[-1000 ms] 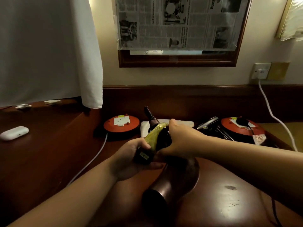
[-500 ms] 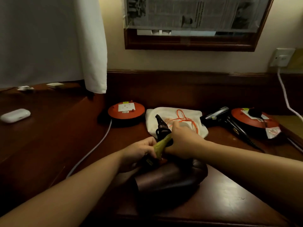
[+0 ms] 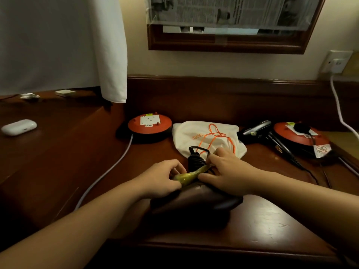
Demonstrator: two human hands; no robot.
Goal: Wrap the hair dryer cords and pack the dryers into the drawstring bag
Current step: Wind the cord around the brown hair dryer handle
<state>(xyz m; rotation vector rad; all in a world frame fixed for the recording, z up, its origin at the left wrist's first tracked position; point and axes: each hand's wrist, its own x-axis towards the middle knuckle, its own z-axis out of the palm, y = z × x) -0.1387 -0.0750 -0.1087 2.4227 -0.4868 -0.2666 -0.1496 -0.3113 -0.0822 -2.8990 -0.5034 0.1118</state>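
A dark brown hair dryer [image 3: 194,204] lies on its side on the wooden desk [image 3: 272,226] in front of me. Its black cord [image 3: 196,158] is bundled in loops above the handle. A yellow-green band [image 3: 188,176] crosses the bundle. My left hand [image 3: 161,177] pinches the band's near end; my right hand [image 3: 227,171] holds its far end against the cord. Behind them lies a white drawstring bag [image 3: 206,136] with orange strings. A second, black and silver hair dryer [image 3: 256,131] lies at the right with its cord loose.
Two red round extension reels sit at the back: the left reel [image 3: 149,125] and the right reel [image 3: 303,138]. A white cable [image 3: 108,171] runs from the left one. A white earbud case [image 3: 19,127] lies far left. A white cloth [image 3: 64,41] hangs above.
The dryer has come down from a raised, tilted pose to lie flat on the desk. Both hands moved lower with the band. The view tipped down, uncovering the bag.
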